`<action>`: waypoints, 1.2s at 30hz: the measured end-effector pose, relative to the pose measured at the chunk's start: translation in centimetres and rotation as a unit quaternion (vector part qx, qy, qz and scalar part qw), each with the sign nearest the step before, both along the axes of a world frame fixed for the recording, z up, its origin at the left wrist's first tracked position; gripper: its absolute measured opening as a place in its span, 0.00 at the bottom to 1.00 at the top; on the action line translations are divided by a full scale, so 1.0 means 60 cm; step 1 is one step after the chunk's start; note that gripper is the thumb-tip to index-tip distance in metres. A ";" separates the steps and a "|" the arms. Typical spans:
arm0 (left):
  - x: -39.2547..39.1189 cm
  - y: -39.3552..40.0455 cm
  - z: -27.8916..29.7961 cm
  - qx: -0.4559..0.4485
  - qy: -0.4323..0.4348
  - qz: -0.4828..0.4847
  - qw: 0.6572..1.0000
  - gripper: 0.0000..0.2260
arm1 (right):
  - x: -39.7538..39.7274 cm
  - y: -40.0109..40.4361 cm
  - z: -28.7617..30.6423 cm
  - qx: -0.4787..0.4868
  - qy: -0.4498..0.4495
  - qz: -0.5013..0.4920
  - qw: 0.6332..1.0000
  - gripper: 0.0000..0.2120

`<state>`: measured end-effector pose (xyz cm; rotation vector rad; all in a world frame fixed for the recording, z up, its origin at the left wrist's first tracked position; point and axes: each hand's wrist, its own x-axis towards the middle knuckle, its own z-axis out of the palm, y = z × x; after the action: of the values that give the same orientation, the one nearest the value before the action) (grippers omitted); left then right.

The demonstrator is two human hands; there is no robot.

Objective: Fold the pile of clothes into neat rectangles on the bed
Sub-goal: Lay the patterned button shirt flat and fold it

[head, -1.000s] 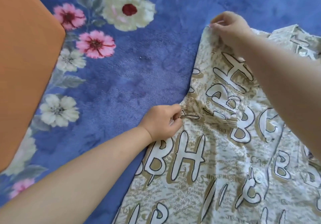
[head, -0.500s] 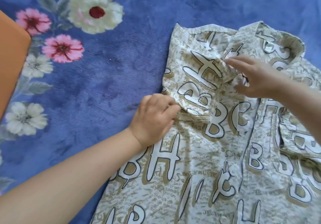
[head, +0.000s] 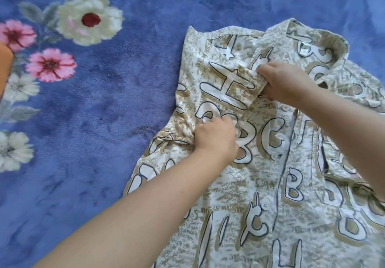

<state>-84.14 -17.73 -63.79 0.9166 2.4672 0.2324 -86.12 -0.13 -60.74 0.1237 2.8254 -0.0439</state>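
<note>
Both hands on shirt [head: 260, 184], left hand [head: 214, 136] pinching sleeve fold, right hand [head: 289, 84] gripping sleeve edge

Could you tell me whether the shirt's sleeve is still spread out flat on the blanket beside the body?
No, the right hand holds the sleeve folded inward over the printed shirt.
</note>
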 end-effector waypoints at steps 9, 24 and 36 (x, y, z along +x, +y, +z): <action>0.025 -0.057 -0.011 0.288 -0.011 -0.116 0.950 0.07 | 0.039 0.023 -0.013 0.033 0.133 0.054 0.989 0.07; -0.030 -0.157 -0.045 0.092 0.186 -0.021 0.978 0.24 | -0.022 -0.086 0.032 -0.027 0.048 0.065 0.996 0.27; -0.060 -0.200 -0.074 0.168 0.017 0.097 0.981 0.26 | -0.095 -0.095 -0.085 0.006 -0.014 0.021 1.000 0.27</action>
<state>-87.76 -29.74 -68.21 0.8128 2.5965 0.7235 -91.80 -5.81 -65.86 0.0677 2.7995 -0.0158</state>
